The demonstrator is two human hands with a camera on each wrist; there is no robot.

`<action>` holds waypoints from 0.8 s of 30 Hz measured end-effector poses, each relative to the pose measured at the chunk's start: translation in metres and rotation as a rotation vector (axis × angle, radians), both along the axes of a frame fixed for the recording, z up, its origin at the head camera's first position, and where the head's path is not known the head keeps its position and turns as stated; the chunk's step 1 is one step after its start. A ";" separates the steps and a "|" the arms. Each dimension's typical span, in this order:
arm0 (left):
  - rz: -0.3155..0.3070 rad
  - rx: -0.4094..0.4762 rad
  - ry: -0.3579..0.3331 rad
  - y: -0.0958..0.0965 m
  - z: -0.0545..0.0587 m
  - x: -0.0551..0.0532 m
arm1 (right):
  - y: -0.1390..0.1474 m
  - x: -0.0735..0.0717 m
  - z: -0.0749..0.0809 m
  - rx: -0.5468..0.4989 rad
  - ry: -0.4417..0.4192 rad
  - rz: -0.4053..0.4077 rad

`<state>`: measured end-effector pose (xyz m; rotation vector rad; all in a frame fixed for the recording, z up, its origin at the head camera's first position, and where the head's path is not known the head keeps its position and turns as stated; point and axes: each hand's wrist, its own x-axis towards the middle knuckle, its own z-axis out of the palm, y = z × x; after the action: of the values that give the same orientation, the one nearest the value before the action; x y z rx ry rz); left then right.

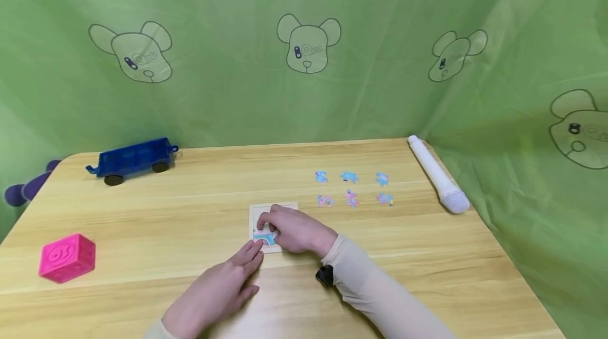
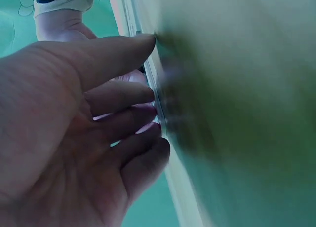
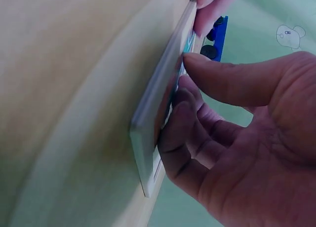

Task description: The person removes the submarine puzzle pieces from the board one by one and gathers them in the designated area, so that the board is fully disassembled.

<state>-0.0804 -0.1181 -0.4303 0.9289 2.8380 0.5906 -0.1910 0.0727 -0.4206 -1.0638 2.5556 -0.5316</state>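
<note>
A small jigsaw puzzle board (image 1: 256, 209) with a pale raised border lies on the table; blue and pink puzzle pieces (image 1: 267, 236) fill part of its near side. My left hand (image 1: 220, 286) reaches in from the near left, fingers extended, fingertips touching the board's near-left edge. Over the right part of the board is my right hand (image 1: 299, 228), its fingers bent and its thumb down at the pieces. In the right wrist view, the thumb and fingertips touch the board's face (image 3: 165, 96). Whether they pinch a piece is hidden.
Several loose puzzle pieces (image 1: 351, 198) lie in two rows to the board's right. A white toy microphone (image 1: 437, 172) lies along the table's right edge. A blue toy wagon (image 1: 135, 159) stands back left, a pink block (image 1: 67, 258) front left. Green cloth (image 1: 228, 91) hangs behind.
</note>
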 end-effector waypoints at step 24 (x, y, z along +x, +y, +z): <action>0.050 0.019 -0.051 -0.006 -0.003 0.007 | -0.004 0.005 0.002 -0.040 -0.050 -0.041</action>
<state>-0.0737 -0.1236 -0.4330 0.8358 2.8229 0.6384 -0.1857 0.0686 -0.4183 -1.0004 2.5377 -0.6140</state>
